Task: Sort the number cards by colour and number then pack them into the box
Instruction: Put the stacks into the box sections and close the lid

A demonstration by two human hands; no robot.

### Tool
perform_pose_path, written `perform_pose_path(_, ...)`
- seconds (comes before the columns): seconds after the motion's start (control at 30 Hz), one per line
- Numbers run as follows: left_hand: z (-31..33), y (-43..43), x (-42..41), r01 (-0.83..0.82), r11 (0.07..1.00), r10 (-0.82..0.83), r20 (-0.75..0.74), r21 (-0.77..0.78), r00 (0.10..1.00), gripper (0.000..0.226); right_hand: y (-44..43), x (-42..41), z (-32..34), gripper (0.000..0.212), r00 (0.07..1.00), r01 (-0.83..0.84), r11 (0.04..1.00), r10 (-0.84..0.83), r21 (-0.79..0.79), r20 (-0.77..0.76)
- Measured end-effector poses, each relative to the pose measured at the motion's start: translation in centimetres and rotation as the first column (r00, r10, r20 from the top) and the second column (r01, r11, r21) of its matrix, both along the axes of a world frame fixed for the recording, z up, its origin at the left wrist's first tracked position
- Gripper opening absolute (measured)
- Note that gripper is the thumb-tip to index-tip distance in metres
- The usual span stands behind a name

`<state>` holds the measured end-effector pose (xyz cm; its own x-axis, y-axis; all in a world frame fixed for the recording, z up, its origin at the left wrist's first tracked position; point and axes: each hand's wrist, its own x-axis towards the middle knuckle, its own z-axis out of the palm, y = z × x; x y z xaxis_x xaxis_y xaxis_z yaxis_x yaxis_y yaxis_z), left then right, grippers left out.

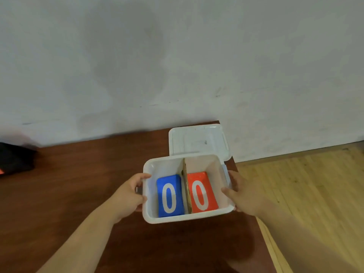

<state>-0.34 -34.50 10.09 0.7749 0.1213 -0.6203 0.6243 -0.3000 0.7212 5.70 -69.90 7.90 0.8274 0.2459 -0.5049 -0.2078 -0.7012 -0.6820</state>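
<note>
Box [187, 218], white plastic and open-topped, sits over the right end of a dark reddish-brown wooden table [78, 184]; whether it rests on the wood or is lifted slightly cannot be told. A cardboard divider [186, 186] splits the box lengthwise. Left of it lies a blue card [170, 196] and right of it a red card [201, 192], each face up with a white 0. Directly behind the box lies its white lid [197, 140], on the table's far right corner and against a plain, scuffed whitish wall [177, 56]. The table's right edge runs close beside the box, and beyond it a pale plank floor [305, 194] lies open. Left of the box the tabletop stretches wide and bare as far as a dark object [13, 160] with an orange patch at the frame's edge. In front of the box there is more bare wood. The left hand [130, 192] grips the box's left wall, its fingers curled round a small grey handle tab just below the rim. The right hand [242, 194] grips the right wall. Its thumb is hooked over the rim on the red card's side, and its fingers are wrapped close together along the outside.
</note>
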Motion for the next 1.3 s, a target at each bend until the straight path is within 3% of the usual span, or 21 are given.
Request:
perform_pose_path(0.1,-0.9,-0.3,-1.4,0.003,0.999,-0.003,0.006,0.033,1.0,0.069,-0.1,-1.6,-1.0,0.053,0.998,-0.039,0.998,0.037,-0.042,-0.06)
perform_pose_path(0.2,-0.5,-0.2,-1.2,0.059,0.991,-0.061,0.012,0.124,0.998,0.071,0.1,-0.8,-0.9,0.063,0.998,-0.051,0.992,0.054,-0.112,0.025)
perform_pose_path(0.4,0.2,-1.0,1.6,0.033,0.882,-0.117,0.149,0.471,0.982,0.054,1.4,1.2,0.3,0.061,0.988,-0.005,0.996,0.02,-0.094,0.154)
perform_pose_path(0.57,-0.1,-1.0,6.1,0.054,0.872,-0.158,0.176,0.486,0.972,0.056,2.0,4.5,0.1,0.067,0.986,0.101,0.992,-0.09,-0.071,0.142)
perform_pose_path(0.7,-0.4,-1.6,12.2,0.131,0.875,-0.224,0.149,0.466,0.963,0.059,2.2,8.8,-0.9,0.066,0.975,0.194,0.981,-0.19,-0.025,0.111)
perform_pose_path(0.9,-3.7,-3.3,20.0,0.203,0.922,-0.193,-0.062,0.329,0.979,0.072,2.1,15.7,-4.2,0.071,0.963,0.268,0.962,-0.268,-0.057,0.007)
perform_pose_path(1.17,-9.0,-3.7,23.8,-0.043,0.999,0.046,-0.141,0.03,0.989,0.108,4.1,19.7,-8.8,0.101,0.912,0.388,0.921,-0.39,-0.039,-0.126)
perform_pose_path(1.3,-7.8,-3.9,23.5,-0.262,0.951,0.249,-0.095,-0.167,0.964,0.1,4.5,19.6,-7.6,0.1,0.835,0.549,0.827,-0.538,0.121,-0.116)
